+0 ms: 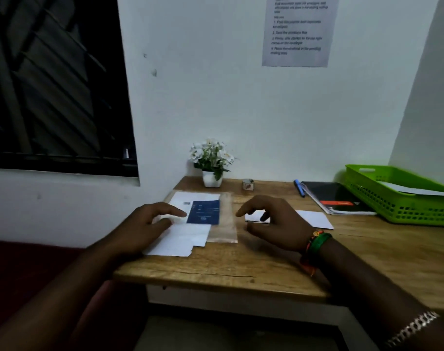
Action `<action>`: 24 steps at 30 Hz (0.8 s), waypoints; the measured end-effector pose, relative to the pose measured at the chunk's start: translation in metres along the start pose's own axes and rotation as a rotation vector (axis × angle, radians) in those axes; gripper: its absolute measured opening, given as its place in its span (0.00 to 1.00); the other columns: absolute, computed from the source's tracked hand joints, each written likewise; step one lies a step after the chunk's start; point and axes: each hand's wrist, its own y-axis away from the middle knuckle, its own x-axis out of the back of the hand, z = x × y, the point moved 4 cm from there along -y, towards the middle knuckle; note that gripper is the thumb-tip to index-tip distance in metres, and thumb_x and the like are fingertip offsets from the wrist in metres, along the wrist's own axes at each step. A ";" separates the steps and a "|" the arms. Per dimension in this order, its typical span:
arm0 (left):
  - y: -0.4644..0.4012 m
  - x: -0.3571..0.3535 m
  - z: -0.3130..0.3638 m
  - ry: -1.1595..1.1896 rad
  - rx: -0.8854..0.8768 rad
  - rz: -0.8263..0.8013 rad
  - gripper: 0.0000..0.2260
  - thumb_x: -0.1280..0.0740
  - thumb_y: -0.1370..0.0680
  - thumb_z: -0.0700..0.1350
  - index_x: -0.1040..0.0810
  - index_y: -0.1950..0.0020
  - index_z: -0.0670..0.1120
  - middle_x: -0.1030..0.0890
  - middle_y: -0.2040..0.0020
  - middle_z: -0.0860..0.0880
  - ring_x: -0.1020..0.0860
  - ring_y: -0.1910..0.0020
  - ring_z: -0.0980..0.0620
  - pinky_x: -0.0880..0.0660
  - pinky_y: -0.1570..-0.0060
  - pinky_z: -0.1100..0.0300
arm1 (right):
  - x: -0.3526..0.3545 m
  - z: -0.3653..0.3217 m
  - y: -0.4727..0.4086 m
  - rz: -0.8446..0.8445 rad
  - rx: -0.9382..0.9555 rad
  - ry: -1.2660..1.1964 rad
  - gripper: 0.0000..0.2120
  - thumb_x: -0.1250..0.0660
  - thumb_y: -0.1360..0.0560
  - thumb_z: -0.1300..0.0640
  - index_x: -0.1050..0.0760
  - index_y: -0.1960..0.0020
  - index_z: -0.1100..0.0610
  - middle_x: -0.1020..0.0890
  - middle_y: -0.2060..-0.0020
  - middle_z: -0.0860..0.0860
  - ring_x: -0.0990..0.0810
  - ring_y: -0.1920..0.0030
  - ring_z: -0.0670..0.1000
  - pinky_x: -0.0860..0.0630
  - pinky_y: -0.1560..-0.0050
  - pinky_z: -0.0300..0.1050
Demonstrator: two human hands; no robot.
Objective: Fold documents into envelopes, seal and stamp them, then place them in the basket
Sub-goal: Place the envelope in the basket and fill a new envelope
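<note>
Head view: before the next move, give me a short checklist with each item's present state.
1. Left hand steadying the white papers: ok.
2. Right hand holding anything: cannot tell, fingers curled over a small white sheet.
3. Green basket within view, unobstructed: ok.
4. Blue document folded: cannot tell.
5. Sealed envelope ready: cannot tell.

A small white pot of white flowers [211, 160] stands at the back of the wooden table [241, 264]. A blue pen [299, 187] lies just beside a black notebook [336, 197]. A printed sheet [300, 30] hangs on the wall beside a dark window [56, 82].
</note>
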 end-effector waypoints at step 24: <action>0.038 -0.004 0.003 0.060 0.095 -0.017 0.19 0.36 0.33 0.49 0.18 0.44 0.56 0.22 0.40 0.58 0.25 0.43 0.58 0.28 0.49 0.61 | -0.105 -0.059 -0.039 -0.263 -0.102 -0.052 0.12 0.26 0.29 0.43 0.16 0.46 0.42 0.21 0.38 0.42 0.25 0.38 0.39 0.31 0.35 0.41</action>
